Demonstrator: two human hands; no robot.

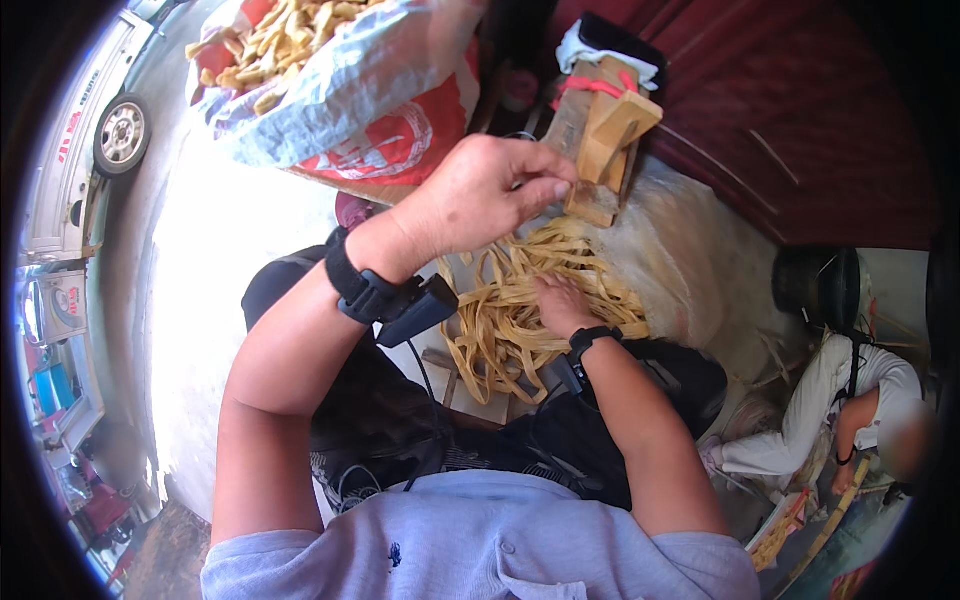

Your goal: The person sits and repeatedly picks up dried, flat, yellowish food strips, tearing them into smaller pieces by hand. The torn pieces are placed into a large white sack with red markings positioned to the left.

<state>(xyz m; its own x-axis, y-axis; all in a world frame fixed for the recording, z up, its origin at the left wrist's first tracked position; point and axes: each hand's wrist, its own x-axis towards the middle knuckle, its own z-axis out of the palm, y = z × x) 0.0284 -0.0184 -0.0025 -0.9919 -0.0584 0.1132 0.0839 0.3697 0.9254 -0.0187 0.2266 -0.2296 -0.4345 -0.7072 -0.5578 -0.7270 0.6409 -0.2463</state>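
My left hand (491, 191) is raised at the lower part of a wooden device (592, 135), with thumb and forefinger brought close together. Whether something thin is pinched between them cannot be made out. The device is bound with red cord (600, 84) and has an angled wooden block on it. Below it lies a loose heap of long, flat, pale-yellow strips (495, 322), whose material is unclear. My right hand (562, 304) rests on this heap, its fingertips among the strips. A translucent plastic sheet (675, 247) borders the heap on the right.
A printed woven bag (375, 90) full of short yellowish pieces (292, 37) stands at upper left. White cloth (574, 51) and a dark flat object (621, 39) top the device. A black bucket (817, 289) and a seated person (817, 412) are at right; a vehicle wheel (122, 135) is far left.
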